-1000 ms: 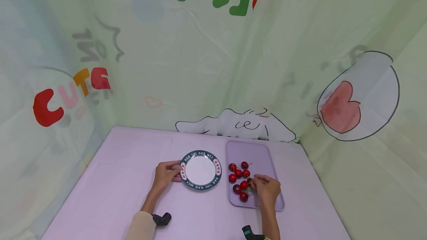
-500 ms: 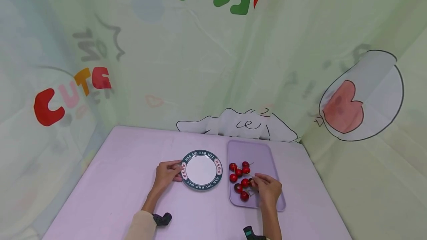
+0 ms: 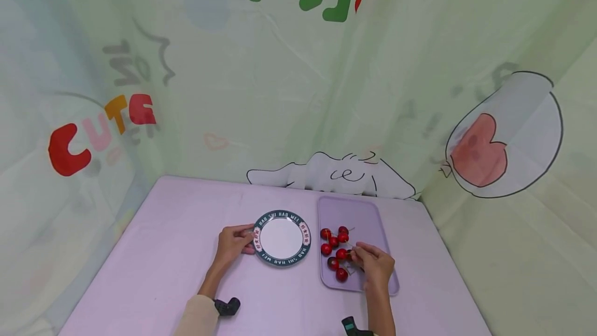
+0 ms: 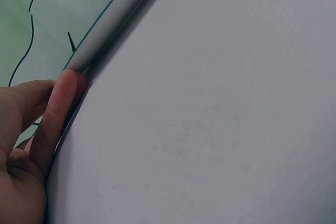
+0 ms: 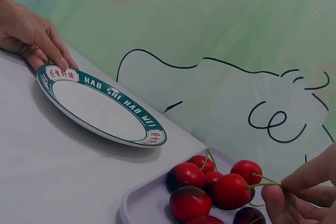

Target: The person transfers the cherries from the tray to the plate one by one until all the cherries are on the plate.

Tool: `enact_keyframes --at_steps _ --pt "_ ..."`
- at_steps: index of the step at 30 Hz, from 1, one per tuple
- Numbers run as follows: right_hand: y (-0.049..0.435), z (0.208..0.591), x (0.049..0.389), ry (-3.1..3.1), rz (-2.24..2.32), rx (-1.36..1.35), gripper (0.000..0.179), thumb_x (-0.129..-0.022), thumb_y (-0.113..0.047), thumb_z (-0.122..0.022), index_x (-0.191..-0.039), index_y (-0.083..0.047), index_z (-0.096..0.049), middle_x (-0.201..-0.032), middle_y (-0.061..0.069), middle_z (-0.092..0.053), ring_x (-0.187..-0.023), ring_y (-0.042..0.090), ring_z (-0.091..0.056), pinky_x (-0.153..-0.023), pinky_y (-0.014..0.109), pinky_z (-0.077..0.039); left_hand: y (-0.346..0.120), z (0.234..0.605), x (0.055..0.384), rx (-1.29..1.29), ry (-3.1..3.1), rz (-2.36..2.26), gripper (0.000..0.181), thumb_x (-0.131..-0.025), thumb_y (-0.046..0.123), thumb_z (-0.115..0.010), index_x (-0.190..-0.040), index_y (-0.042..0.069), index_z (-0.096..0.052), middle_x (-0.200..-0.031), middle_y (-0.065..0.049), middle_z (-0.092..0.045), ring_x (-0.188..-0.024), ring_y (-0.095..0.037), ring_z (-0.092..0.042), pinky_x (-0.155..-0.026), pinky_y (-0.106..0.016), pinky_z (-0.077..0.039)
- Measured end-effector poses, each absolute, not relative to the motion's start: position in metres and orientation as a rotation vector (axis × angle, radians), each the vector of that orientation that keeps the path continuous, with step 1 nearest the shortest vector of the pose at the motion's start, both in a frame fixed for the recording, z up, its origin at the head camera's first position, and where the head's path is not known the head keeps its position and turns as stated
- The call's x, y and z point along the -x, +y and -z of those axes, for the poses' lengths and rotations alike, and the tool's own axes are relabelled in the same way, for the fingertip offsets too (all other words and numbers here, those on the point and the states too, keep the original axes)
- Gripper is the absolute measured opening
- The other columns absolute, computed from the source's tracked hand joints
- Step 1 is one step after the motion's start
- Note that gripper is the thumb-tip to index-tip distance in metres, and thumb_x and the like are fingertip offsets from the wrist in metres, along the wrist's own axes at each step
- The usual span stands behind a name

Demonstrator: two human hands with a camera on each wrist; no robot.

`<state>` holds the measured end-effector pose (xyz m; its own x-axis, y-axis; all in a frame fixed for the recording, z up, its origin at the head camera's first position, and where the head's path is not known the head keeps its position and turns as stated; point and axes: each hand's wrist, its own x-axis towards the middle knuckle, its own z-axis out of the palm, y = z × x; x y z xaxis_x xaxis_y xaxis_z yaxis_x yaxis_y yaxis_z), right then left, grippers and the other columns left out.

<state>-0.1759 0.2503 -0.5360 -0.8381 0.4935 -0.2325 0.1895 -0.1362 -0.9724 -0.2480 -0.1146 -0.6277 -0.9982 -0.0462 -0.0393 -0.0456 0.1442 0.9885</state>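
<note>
My left hand [image 3: 231, 245] grips the left rim of a round white plate [image 3: 281, 239] with a dark green lettered border, thumb on top and fingers beneath the edge. Those fingers [image 4: 60, 103] also show at the plate's rim in the left wrist view. My right hand [image 3: 377, 267] is over the right side of a lilac tray [image 3: 350, 211], thumb and forefinger pinching a green stem. That stem runs to a red cherry [image 5: 231, 191]; a second cherry's stem [image 5: 266, 178] reaches the same fingertips. Several other red and dark cherries [image 3: 326, 249] lie around it in the tray.
The plate stands left of the tray on a table with a pale pink cover [image 3: 186, 232]. Behind rises a printed green curtain [image 3: 261, 92] that also runs along both sides. A dark wrist mount [image 3: 227, 307] sits on the left forearm.
My right hand has shifted very slightly to the right, and the cherries by its fingers have moved a little. The left hand keeps its hold on the plate.
</note>
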Motion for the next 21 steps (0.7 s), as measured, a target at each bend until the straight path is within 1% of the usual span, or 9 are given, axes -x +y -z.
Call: enact_keyframes --at_steps 5,12,16,21 --pt "0.249 0.538 0.176 -1.904 -2.114 0.777 0.027 -0.102 0.0 -0.073 -0.123 0.016 -0.072 -0.082 -0.003 -0.079 -0.072 0.008 -0.077 -0.074 0.022 -0.069 -0.115 0.626 0.246 -0.096 -2.359 2.067 0.037 -0.1 -0.001 -0.074 -0.136 0.0 -0.075 -0.093 -0.015 -0.074 -0.063 -0.014 -0.075 -0.061 -0.026 -0.068" --pt "0.243 0.537 0.175 -1.929 -2.103 0.739 0.021 -0.102 0.003 -0.071 -0.117 0.017 -0.074 -0.079 -0.003 -0.079 -0.069 0.007 -0.075 -0.069 0.019 -0.068 -0.115 0.623 0.245 -0.076 -2.368 2.05 0.037 -0.1 0.0 -0.074 -0.137 -0.001 -0.074 -0.093 -0.016 -0.075 -0.064 -0.015 -0.076 -0.061 -0.026 -0.068" --pt "0.24 0.537 0.175 -1.941 -2.105 0.733 0.024 -0.102 0.001 -0.072 -0.12 0.017 -0.074 -0.08 -0.003 -0.08 -0.069 0.007 -0.076 -0.07 0.019 -0.067 -0.115 0.623 0.245 -0.063 -2.371 2.039 0.037 -0.1 0.0 -0.074 -0.137 -0.001 -0.074 -0.092 -0.015 -0.075 -0.064 -0.016 -0.077 -0.06 -0.025 -0.068" --pt "0.238 0.536 0.176 -1.955 -2.129 0.731 0.031 -0.103 0.0 -0.071 -0.128 0.019 -0.068 -0.083 -0.002 -0.08 -0.07 0.007 -0.076 -0.071 0.018 -0.067 -0.115 0.623 0.245 -0.064 -2.346 2.083 0.037 -0.099 -0.002 -0.074 -0.136 -0.003 -0.073 -0.092 -0.016 -0.075 -0.063 -0.016 -0.076 -0.061 -0.027 -0.068"
